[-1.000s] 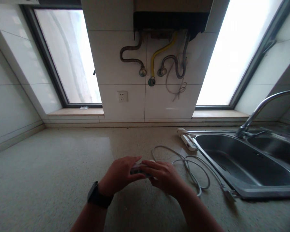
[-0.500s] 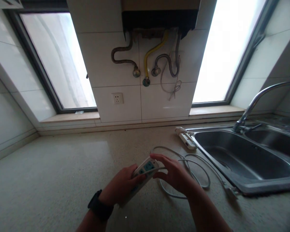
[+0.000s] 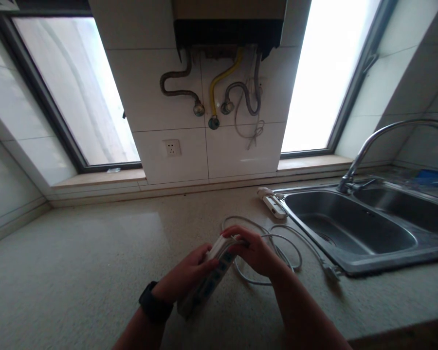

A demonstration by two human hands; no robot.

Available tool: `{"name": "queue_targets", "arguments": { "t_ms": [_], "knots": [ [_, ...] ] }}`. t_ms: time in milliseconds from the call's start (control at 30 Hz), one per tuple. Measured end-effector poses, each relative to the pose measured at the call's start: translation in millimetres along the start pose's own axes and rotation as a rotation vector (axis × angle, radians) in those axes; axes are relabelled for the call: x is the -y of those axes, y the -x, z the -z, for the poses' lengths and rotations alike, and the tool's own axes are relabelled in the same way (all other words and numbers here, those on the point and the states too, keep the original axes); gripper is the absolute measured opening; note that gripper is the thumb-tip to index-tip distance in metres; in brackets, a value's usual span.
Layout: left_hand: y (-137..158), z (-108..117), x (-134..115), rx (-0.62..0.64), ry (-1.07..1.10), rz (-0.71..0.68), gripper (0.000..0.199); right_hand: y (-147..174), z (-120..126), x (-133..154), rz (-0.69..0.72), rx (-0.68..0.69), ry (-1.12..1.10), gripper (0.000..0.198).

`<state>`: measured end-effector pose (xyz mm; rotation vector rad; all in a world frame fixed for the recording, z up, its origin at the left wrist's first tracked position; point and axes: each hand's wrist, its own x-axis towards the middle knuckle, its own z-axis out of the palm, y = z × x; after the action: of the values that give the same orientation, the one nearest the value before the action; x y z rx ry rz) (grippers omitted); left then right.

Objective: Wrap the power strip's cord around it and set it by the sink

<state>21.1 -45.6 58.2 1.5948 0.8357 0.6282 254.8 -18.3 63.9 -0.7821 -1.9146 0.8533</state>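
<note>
1. Left hand [image 3: 191, 272] is gripping the power strip [image 3: 209, 285] across its body; thumb is pressing the near side, fingers are bending over the far side.
2. Right hand [image 3: 253, 250] is wrapping the upper end of the strip; fingers are curling over the top, close together, thumb is sitting opposite. Cord [image 3: 248, 281] is passing between thumb and fingers. Can't tell how hard it's being pinched.
3. Strip is sitting over the countertop [image 3: 95, 262], well forward of the back edge and left of the sink [image 3: 372, 266]. It's tilting, upper end pointing toward the back edge and right; row of sockets is facing the near right side. Can't tell if the lower end is touching the countertop.
4. From the right hand, cord is running into loose loops on the countertop, between strip and sink.
5. Plug [image 3: 330, 272] is lying just beside the sink's front left corner.
6. Second power strip [image 3: 273, 204] is lying at the sink's back left corner, near the countertop's back edge, with cord bundling at its far end.
7. Left wrist is wearing a dark watch [image 3: 155, 301].
8. Faucet [image 3: 365, 143] is arching over the sink; wall socket [image 3: 172, 148] is showing above the back edge.
</note>
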Motion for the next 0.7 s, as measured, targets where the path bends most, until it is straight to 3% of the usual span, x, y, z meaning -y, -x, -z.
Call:
{"name": "queue_targets", "arguments": {
  "t_ms": [100,233,400,567,700],
  "knots": [
    [-1,-7,-1,0.071,0.277,0.038,0.06,-1,-3,2,0.025,0.017,-0.032,0.026],
    [0,-13,-3,0.067,0.408,0.094,0.059,-2,-7,2,-0.01,0.017,-0.081,0.027],
    [-2,-14,0,0.036,0.428,0.091,0.057,-4,-12,-2,-0.074,-0.024,-0.108,0.033],
    [-4,-15,6,-0.023,0.45,0.026,0.057,-9,-14,-6,-0.117,-0.198,0.0,0.04],
    [-4,-14,7,-0.041,0.381,0.018,0.057,-11,-14,-7,-0.153,-0.17,-0.08,0.042]
  ]
}}
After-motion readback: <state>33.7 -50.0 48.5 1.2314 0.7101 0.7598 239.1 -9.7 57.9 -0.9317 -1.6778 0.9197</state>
